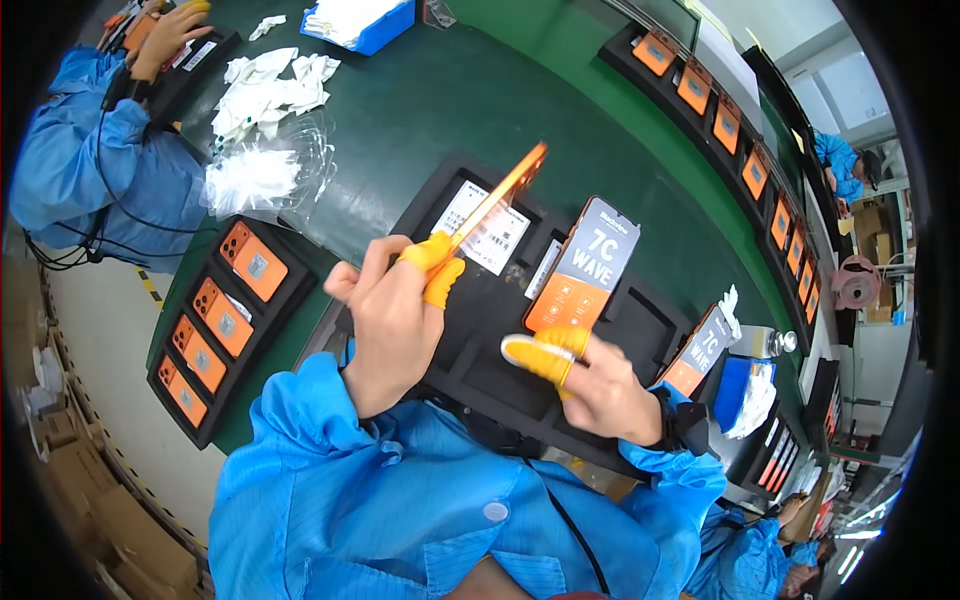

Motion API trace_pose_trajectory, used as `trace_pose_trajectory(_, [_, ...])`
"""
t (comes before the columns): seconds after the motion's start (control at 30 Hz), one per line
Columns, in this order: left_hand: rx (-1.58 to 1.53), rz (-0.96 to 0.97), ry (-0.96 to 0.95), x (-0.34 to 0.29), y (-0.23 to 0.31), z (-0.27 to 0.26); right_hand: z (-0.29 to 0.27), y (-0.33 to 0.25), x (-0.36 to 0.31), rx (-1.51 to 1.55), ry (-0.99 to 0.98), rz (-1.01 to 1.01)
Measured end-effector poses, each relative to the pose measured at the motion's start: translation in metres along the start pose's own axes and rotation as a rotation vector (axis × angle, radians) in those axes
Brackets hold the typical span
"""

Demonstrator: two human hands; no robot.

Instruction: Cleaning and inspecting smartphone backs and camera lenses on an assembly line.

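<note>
In the head view we count one orange smartphone (510, 188) raised on edge above the black foam tray (475, 370), its slim, glossy rim pinched between the thumb and forefinger of our left hand (390, 325). That hand wears two wrinkled yellow rubber finger cots (436, 287). Our right hand (600, 392), over the tray's near right part, has its fingers curled and drawn together; whether they pinch anything, we cannot tell. Two phones bear smooth grey-and-orange printed film: one filmed phone (585, 262) lies on the tray, the other filmed phone (694, 352) at its right end. The tray is matte, with rectangular recesses. Left of it, a second foam tray (268, 320) carries four orange phones (220, 318), round-cornered, each with a square pale label. Beyond the tray's far left corner sit crumpled white cloths (270, 97) and one heap of shiny clear plastic (255, 180).
</note>
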State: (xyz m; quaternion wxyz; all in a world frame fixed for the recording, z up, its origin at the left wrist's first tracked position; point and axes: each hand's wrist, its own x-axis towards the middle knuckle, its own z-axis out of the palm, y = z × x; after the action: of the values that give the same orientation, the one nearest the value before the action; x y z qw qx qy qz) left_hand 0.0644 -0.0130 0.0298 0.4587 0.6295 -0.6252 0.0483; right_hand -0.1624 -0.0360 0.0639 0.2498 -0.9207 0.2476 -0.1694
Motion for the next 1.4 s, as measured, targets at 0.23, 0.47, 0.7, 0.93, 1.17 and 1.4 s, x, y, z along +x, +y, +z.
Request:
trace_pose_trajectory(0.23, [-0.198, -0.157, -0.224, -0.022, 0.000, 0.003, 0.016, 0.014, 0.039, -0.233, 0.383, -0.026])
trace_pose_trajectory(0.47, [-0.201, -0.237, -0.173, -0.031, 0.000, 0.006, 0.052, 0.008, 0.048, -0.340, 0.227, -0.338])
trace_pose_trajectory(0.7, [-0.194, -0.294, -0.141, -0.026, -0.010, 0.008, 0.015, 0.068, 0.078, -0.675, 0.535, -0.193])
trace_pose_trajectory(0.93, [-0.151, -0.199, -0.168, -0.023, -0.015, 0.005, 0.054, 0.012, 0.067, -0.441, 0.284, -0.452])
trace_pose_trajectory(1.17, [-0.064, -0.010, -0.552, 0.043, -0.012, -0.018, 0.003, 0.078, 0.098, -0.596, 0.568, -0.149])
trace_pose_trajectory(1.4, [0.030, 0.281, -0.641, 0.083, -0.018, 0.035, 0.003, 0.075, 0.096, -0.628, 0.612, -0.144])
